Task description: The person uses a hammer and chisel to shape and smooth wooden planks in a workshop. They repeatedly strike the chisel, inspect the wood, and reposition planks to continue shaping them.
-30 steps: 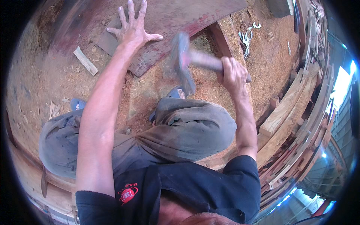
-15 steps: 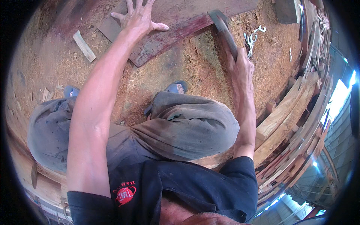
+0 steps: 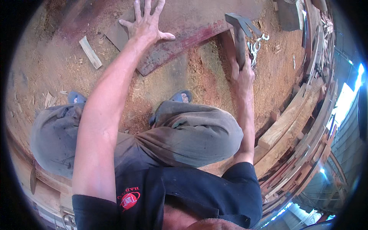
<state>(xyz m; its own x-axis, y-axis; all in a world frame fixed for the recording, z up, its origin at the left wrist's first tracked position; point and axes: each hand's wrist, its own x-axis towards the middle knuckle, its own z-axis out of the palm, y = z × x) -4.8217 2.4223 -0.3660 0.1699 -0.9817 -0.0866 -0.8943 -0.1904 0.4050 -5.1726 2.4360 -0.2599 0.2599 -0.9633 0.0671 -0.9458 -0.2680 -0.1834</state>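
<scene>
The hammer (image 3: 239, 36), gripped by the right hand (image 3: 242, 74) above the reddish plank (image 3: 184, 42) on the sawdust floor (image 3: 184, 76), should strike well apart from the left hand (image 3: 145, 27) pressed flat, fingers spread.

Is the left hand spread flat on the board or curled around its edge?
Spread flat: the left hand lies palm down on the reddish board, fingers splayed and thumb out, gripping nothing.

Left hand (image 3: 147, 25) splayed flat; right hand (image 3: 242, 74) apparently fisted
</scene>
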